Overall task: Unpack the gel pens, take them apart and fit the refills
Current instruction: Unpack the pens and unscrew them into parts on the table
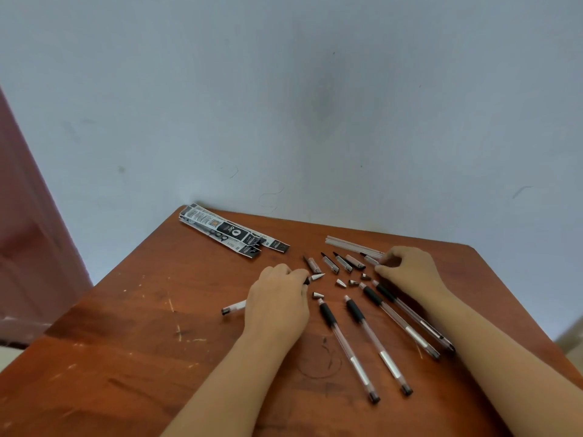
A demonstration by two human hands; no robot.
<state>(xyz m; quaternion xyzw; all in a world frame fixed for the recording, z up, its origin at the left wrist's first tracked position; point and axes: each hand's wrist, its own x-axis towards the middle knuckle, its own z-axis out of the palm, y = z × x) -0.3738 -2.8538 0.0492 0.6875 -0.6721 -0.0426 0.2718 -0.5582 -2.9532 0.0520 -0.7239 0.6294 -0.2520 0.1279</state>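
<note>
Several clear pen barrels with black grips lie fanned out on the brown table, tips removed. Small silver tip cones lie scattered above them. Further back sits a row of clear caps with black clips. White refills lie near the far edge. My left hand grips a pen barrel, whose end sticks out to the left, with a silver cone at its fingertips. At the right end of the cap row, my right hand pinches a cap.
Opened black and white pen packets lie stacked at the far left corner of the table. A pale blue wall rises right behind the table. A reddish door stands at the left.
</note>
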